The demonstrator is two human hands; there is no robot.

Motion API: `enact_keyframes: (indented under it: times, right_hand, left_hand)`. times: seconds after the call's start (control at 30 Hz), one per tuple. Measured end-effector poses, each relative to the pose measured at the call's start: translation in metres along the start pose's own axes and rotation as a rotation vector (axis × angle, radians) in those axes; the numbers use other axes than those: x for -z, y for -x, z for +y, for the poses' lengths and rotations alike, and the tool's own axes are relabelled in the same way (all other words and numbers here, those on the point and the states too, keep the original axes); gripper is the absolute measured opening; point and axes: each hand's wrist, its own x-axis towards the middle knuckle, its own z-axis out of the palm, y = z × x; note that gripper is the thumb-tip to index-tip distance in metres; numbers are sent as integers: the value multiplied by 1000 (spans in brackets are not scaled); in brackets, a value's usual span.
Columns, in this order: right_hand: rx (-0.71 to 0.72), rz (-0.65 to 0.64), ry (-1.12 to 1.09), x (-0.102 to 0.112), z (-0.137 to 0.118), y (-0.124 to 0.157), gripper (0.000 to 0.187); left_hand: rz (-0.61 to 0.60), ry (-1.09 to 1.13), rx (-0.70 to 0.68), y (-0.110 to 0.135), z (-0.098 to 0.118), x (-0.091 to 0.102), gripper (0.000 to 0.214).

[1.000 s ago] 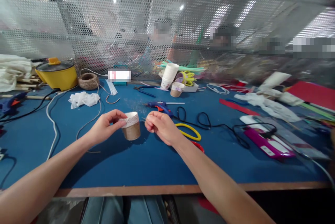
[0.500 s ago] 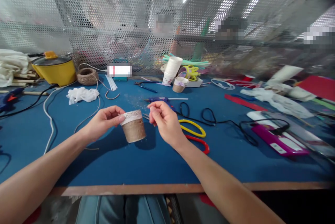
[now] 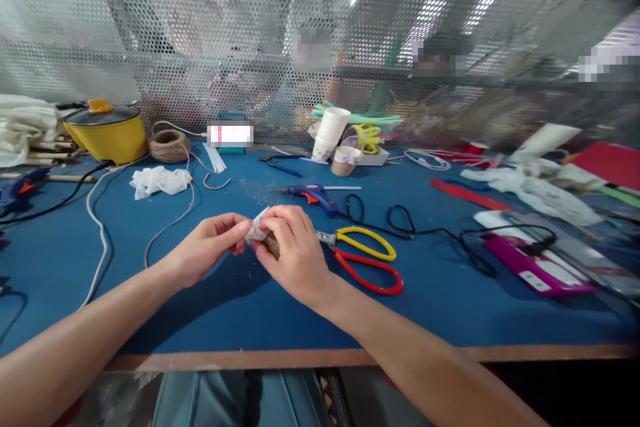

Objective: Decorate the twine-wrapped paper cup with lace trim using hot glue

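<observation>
Between my hands is a small twine-wrapped cup (image 3: pixel 271 244) with a white lace band round its rim, mostly covered by fingers. My right hand (image 3: pixel 295 250) wraps over the cup from the right. At the lace edge, the thumb and fingertips of my left hand (image 3: pixel 215 244) pinch the rim. Just beyond the hands lies a blue glue gun (image 3: pixel 320 202) with a clear glue stick in its back. Scissors (image 3: pixel 367 244) with one yellow and one red handle rest on the table right of my right hand, their blades partly hidden behind it.
A yellow pot (image 3: pixel 106 134), a twine ball (image 3: pixel 169 146) and crumpled white fabric (image 3: pixel 160 182) stand to the left. Stacked paper cups (image 3: pixel 333 127) and a decorated cup (image 3: pixel 345 162) are at the back. Black cable runs to a purple power strip (image 3: pixel 535 267) at right.
My right hand has moved left from beside the cup and closed around it. The cup has tilted and is now largely covered; more of the scissors and glue gun shows.
</observation>
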Motion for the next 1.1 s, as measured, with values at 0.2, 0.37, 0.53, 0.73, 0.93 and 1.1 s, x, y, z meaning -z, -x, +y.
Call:
enact_keyframes:
  times: [0.2, 0.37, 0.53, 0.73, 0.93, 1.1]
  right_hand:
    - [-83, 11, -166, 5, 6, -2, 12]
    - [-535, -8, -604, 12, 18, -7, 13]
    - [-942, 41, -987, 16, 32, -15, 22]
    - [-1044, -1, -1043, 14, 37, -17, 25]
    - [-920, -77, -849, 12, 40, -13, 27]
    - [-670, -210, -831, 21, 37, -11, 37]
  left_hand:
    - [-38, 42, 40, -2, -3, 2, 43]
    - [4, 0, 71, -4, 0, 3, 38]
    - [2, -30, 64, -6, 3, 7, 32]
    - [-41, -80, 2, -7, 4, 15, 35]
    - [-149, -112, 0, -5, 9, 17, 39]
    - [-274, -127, 45, 0, 7, 24, 41]
